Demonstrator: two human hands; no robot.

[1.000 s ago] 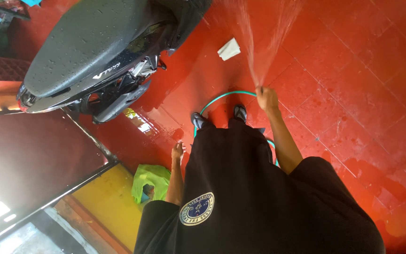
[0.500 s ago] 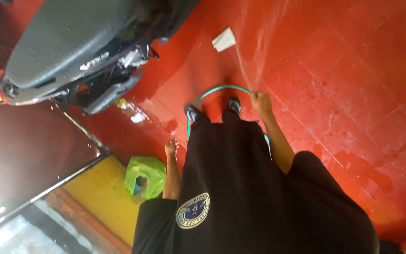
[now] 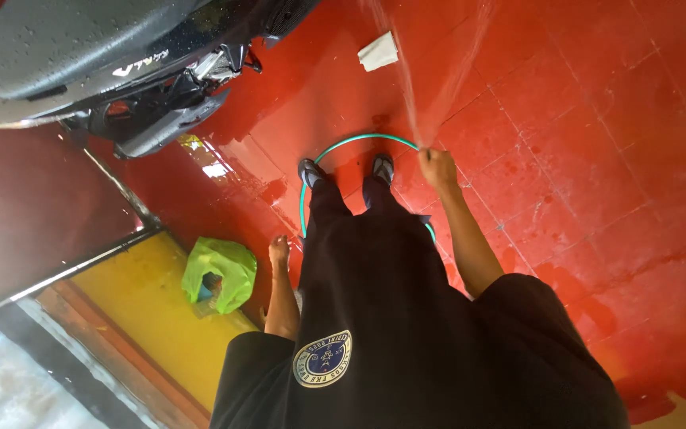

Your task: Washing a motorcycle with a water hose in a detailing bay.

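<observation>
1. My right hand [image 3: 437, 167], arm extended, is closed around the end of the green hose [image 3: 351, 141], which sprays water and loops round my feet.
2. My left hand [image 3: 279, 251] hangs relaxed and empty.
3. Wet scooter [image 3: 105, 63] ahead-left; white cloth [image 3: 378, 51] on the red floor [image 3: 597, 159]; green bag [image 3: 220, 272] beside my left hand.

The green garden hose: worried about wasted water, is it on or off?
On: the right hand grips the green garden hose, water spraying from it.

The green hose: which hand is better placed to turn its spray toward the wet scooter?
Probably the right hand: it grips the green hose end where water sprays out. The left hand hangs empty at the side.
</observation>
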